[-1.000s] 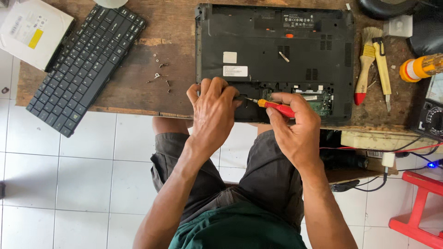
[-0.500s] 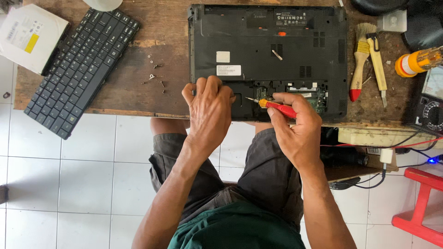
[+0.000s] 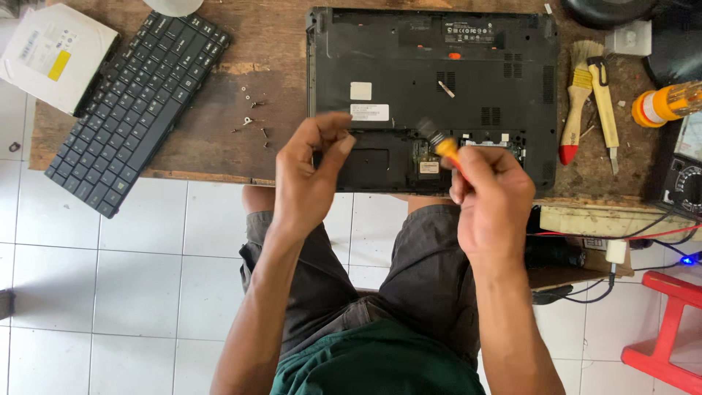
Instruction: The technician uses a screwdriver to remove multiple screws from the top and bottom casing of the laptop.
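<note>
While seated at a worn wooden bench [image 3: 219, 110]: right hand [image 3: 491, 197] clenched round an orange-handled screwdriver [image 3: 442, 146], tip blurred, raised over the open bay along the near edge of an upturned black laptop [image 3: 431, 80]. Left hand [image 3: 308, 172] lifted just beside it, thumb and fingertips [image 3: 338, 124] pinched together; whether anything sits between them, impossible to tell. Loose screws [image 3: 252, 117] scattered on the bench between laptop and a detached keyboard [image 3: 135, 106]. Brush [image 3: 578, 95] lying right of the laptop.
</note>
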